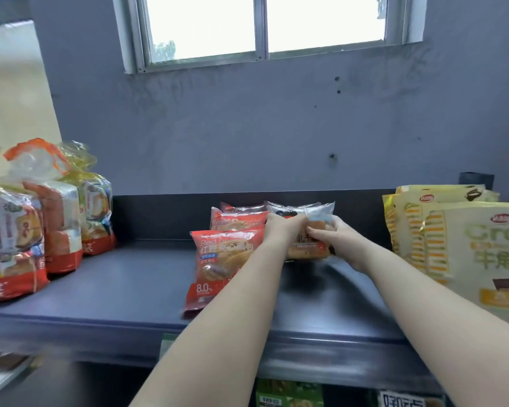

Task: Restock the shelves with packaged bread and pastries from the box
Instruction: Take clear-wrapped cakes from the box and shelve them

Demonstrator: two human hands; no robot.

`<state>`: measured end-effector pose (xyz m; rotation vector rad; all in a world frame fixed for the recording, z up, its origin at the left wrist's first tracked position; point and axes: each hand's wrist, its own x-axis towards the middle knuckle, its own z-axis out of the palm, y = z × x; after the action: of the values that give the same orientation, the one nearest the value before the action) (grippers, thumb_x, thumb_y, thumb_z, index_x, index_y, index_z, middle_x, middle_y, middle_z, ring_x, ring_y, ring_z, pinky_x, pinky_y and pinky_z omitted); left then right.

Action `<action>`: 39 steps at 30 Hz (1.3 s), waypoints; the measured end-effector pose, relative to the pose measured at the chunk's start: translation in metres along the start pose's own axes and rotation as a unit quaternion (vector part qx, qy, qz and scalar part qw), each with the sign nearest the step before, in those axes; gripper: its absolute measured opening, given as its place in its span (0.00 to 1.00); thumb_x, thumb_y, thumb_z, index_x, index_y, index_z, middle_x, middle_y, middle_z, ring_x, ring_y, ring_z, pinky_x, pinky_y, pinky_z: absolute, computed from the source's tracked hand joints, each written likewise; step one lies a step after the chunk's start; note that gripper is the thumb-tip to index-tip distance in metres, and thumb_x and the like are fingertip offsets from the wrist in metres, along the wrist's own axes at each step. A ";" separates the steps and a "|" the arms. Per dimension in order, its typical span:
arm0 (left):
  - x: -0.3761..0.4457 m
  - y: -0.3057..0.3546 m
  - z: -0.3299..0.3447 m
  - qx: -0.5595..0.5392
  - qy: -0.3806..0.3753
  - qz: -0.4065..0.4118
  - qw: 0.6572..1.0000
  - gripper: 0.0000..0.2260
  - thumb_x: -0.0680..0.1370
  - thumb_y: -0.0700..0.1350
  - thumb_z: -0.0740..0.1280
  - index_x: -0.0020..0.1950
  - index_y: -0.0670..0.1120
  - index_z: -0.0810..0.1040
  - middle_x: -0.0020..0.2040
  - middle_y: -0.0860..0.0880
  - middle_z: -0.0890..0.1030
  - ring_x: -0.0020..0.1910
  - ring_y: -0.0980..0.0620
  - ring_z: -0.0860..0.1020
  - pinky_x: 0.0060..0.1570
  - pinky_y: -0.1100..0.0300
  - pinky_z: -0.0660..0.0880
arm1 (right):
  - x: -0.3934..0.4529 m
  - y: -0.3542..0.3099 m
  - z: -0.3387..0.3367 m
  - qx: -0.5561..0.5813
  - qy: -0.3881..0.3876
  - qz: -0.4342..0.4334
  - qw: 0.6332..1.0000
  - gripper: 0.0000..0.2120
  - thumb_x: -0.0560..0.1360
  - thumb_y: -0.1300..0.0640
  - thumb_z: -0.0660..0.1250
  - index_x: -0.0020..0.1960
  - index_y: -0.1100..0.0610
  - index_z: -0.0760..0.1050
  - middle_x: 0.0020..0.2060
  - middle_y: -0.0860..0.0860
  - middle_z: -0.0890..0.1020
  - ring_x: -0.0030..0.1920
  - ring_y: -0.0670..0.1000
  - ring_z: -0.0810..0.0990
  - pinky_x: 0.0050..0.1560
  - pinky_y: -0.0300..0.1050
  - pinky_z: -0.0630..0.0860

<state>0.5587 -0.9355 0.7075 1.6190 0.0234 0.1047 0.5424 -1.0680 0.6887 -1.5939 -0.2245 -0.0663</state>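
While you steady the clear-wrapped bun (306,248) at the back of the top shelf (130,283), your left hand (282,227) is curled over its top edge and your right hand (332,239) grips its right side, so both hands are holding it. It stands just right of the red packets (221,265) and seems to touch them. If you let go before it leans on something, the slick wrapper will likely slide and tip forward. Pulling your left arm back carelessly could knock the front red packet off the edge. I count three red packets in a row, at least one more clear-wrapped bun behind, roughly four bread loaves (27,227) at left, and three croissant bags (465,245) at right.
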 end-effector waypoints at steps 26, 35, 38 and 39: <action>-0.115 0.034 -0.113 0.315 0.091 0.204 0.923 0.13 0.74 0.44 0.67 0.57 0.45 0.76 0.49 0.51 0.79 0.53 0.48 0.78 0.59 0.54 0.74 | -0.053 -0.065 0.099 -0.320 0.086 -0.297 0.895 0.12 0.70 0.59 0.69 0.54 0.57 0.76 0.49 0.50 0.80 0.51 0.52 0.77 0.54 0.46 0.72; -0.222 0.005 -0.313 0.513 0.238 0.097 0.819 0.13 0.76 0.48 0.63 0.61 0.49 0.74 0.54 0.50 0.80 0.54 0.48 0.77 0.47 0.57 0.71 | -0.121 -0.063 0.303 -0.332 -0.121 -0.337 0.872 0.06 0.70 0.56 0.68 0.46 0.52 0.76 0.37 0.44 0.76 0.38 0.50 0.74 0.45 0.48 0.76; -0.275 -0.022 -0.390 0.526 0.288 0.018 0.800 0.13 0.76 0.49 0.63 0.60 0.50 0.74 0.56 0.49 0.80 0.55 0.46 0.77 0.48 0.56 0.72 | -0.156 -0.046 0.388 -0.331 -0.210 -0.334 0.858 0.07 0.71 0.55 0.69 0.48 0.54 0.76 0.40 0.47 0.78 0.41 0.50 0.75 0.45 0.47 0.75; -0.295 -0.032 -0.415 0.527 0.302 -0.009 0.794 0.12 0.76 0.49 0.63 0.59 0.51 0.74 0.56 0.49 0.80 0.55 0.46 0.77 0.49 0.56 0.74 | -0.169 -0.038 0.418 -0.331 -0.235 -0.333 0.851 0.07 0.71 0.55 0.69 0.48 0.55 0.76 0.40 0.47 0.78 0.41 0.50 0.74 0.45 0.47 0.75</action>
<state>0.2328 -0.5436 0.6791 2.6342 0.7075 0.6963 0.3299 -0.6690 0.6797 -2.1287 -1.2521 -0.3186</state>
